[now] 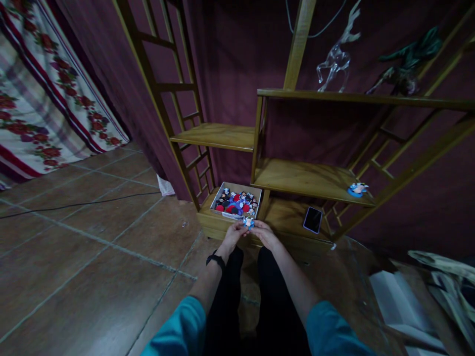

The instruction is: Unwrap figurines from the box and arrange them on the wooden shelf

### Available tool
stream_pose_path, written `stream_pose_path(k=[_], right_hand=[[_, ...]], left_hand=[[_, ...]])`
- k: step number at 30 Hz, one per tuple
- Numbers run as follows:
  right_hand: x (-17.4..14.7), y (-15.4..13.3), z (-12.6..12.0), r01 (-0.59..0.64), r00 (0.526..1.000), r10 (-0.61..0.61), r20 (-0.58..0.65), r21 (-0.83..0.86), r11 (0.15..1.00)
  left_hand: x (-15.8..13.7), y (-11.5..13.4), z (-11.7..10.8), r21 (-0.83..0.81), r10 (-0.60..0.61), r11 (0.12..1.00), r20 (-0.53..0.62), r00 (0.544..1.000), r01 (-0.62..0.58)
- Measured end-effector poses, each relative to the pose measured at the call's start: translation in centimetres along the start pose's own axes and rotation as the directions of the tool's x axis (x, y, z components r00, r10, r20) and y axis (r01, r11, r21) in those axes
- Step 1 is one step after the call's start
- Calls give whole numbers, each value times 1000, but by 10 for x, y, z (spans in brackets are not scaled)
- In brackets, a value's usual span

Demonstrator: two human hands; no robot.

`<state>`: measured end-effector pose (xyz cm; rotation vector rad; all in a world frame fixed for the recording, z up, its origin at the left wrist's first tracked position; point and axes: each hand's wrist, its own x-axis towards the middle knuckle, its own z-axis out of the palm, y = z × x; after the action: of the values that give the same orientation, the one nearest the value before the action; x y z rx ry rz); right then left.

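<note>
A clear deer figurine (336, 60) stands above a dark-screened phone (312, 220).

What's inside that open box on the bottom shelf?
The box holds a jumble of small figurines, with red, black, white and purple parts. Anything beneath the top layer is covered.

You have two bare hands, left (233, 231) and right (264, 232), and one black wristband (216, 259). You can count two small blue-and-white figurines outside the box: one held between your hands (248, 223), one on a shelf (357, 190). You have one shallow, pale, open-topped box (243, 187); its small red, black, white and purple figures (237, 202) overlap too much for you to count. You also see one dark-screened, purple-edged phone (312, 219), one clear deer statuette (336, 59) and one dark green statuette (411, 62).
</note>
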<state>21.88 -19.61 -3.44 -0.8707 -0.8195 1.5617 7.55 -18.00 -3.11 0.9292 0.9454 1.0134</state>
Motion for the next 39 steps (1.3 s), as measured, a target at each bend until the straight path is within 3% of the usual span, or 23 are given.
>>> stream_pose_path(k=[20, 29, 39], right_hand=[[0, 4, -4, 6, 999, -5, -54, 12, 1000], [-2, 1, 0, 13, 1000, -13, -14, 42, 999], [5, 8, -6, -19, 994, 27, -107, 67, 998]], left_hand=[[0, 5, 3, -128, -107, 986, -19, 994, 103], [0, 2, 3, -162, -89, 983, -46, 995, 81], [-4, 5, 2, -150, -75, 986, -50, 996, 67]])
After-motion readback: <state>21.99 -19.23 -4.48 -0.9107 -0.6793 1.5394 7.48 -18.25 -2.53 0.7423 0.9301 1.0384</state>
